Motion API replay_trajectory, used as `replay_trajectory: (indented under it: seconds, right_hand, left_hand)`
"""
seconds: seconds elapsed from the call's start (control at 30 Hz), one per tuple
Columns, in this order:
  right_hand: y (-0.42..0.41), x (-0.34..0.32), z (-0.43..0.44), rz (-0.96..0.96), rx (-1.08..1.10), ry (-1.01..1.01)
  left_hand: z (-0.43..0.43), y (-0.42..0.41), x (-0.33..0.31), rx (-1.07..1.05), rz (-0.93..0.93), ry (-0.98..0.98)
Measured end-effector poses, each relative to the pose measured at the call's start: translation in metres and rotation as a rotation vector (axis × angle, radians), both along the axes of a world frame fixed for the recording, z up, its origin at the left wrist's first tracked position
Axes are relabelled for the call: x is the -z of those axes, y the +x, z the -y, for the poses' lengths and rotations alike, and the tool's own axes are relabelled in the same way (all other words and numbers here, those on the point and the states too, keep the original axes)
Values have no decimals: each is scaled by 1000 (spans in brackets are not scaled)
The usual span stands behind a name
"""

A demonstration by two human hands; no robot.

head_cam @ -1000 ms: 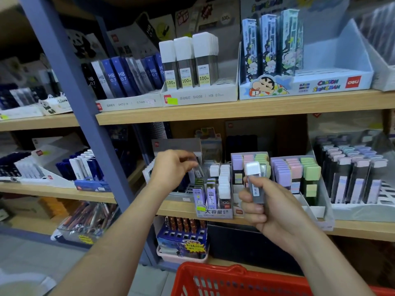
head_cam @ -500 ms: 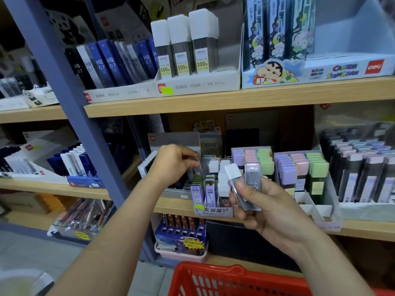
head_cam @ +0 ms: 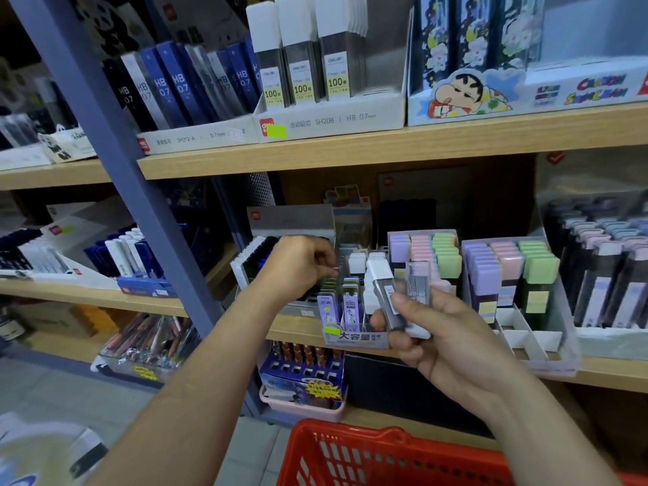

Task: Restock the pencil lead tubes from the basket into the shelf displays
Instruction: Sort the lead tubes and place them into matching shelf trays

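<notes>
Restocking looks partway done. The display box (head_cam: 354,337) on the middle shelf (head_cam: 613,375) already carries rows of white-capped and purple tubes. The right hand (head_cam: 452,331) has its grip closed round two lead tubes (head_cam: 387,296) just before that box. The left hand (head_cam: 298,266) curls at its back rows; whether its grip holds anything is unclear. The red basket (head_cam: 350,454) sits below — contents hidden.

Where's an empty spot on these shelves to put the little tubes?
The front slots of the pastel display are bare. The cartoon box looks empty right of its flowered packs. The small middle display is crowded, with the right hand holding tubes before it and the left hand beside it.
</notes>
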State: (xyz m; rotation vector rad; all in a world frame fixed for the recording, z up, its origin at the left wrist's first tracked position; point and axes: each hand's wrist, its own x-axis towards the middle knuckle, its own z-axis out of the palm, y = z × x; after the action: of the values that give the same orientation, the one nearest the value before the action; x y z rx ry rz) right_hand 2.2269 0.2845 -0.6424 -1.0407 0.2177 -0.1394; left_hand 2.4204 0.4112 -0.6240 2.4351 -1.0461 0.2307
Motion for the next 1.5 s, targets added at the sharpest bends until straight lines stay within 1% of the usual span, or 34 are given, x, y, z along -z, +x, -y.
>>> replay_trajectory:
  seconds: [0.13,0.23,0.3,0.33,0.37,0.43,0.47,0.5,0.57,0.6,0.67,0.8,0.87,0.97,1.03,1.1,1.23,1.33,1.4,1.5]
  right_hand:
    - [0,0,-4,1,9,-6]
    - [1,0,-7,-14,21,3]
    - [1,0,-8,-15,23,23]
    - [1,0,-9,-13,20,35]
    - [1,-1,-9,-9,18,45]
    - [1,-2,-9,0,20,45]
    - [0,-3,-10,9,25,30]
    - [1,-4,-11,19,34,5]
    - [1,-7,-13,39,57,-59]
    - [1,-7,-14,46,67,-83]
    - [1,-9,-15,40,75,-96]
    - [-1,-11,-9,21,48,32]
    - [-4,-12,-1,26,43,26]
    - [-13,-17,9,43,35,-7]
    - [-17,-21,13,57,4,1]
    - [-20,-25,15,67,-28,-35]
    - [-22,-24,19,61,-3,-179]
    - [-21,-22,22,36,60,-278]
    - [-20,-21,23,17,106,-273]
    - [-18,-22,23,19,133,-254]
  left_hand:
    - [0,3,-3,-1,12,52]
    - [-3,6,-7,-2,-12,81]
    - [-5,4,-11,-11,-42,57]
    - [-5,1,-15,0,-101,-20]
    - [-6,-4,-20,36,-211,-138]
    - [-6,-20,-34,155,-507,-357]
    - [-6,-29,-42,218,-619,-386]
    - [-6,-37,-48,266,-685,-355]
    - [-4,-51,-56,340,-730,-244]
    - [-3,-54,-58,363,-726,-213]
    - [-1,-56,-60,362,-712,-228]
    - [-5,-47,-56,287,-664,-394]
    - [-7,-39,-52,232,-588,-472]
    - [-7,-27,-45,119,-443,-497]
    - [-6,-21,-40,76,-392,-523]
    - [-4,-17,-34,42,-359,-541]
    - [-3,-13,-30,-9,-330,-465]
    - [-4,-9,-32,11,-294,-300]
    - [-3,-7,-33,-1,-248,-217]
    - [-2,-9,-35,-28,-147,-152]
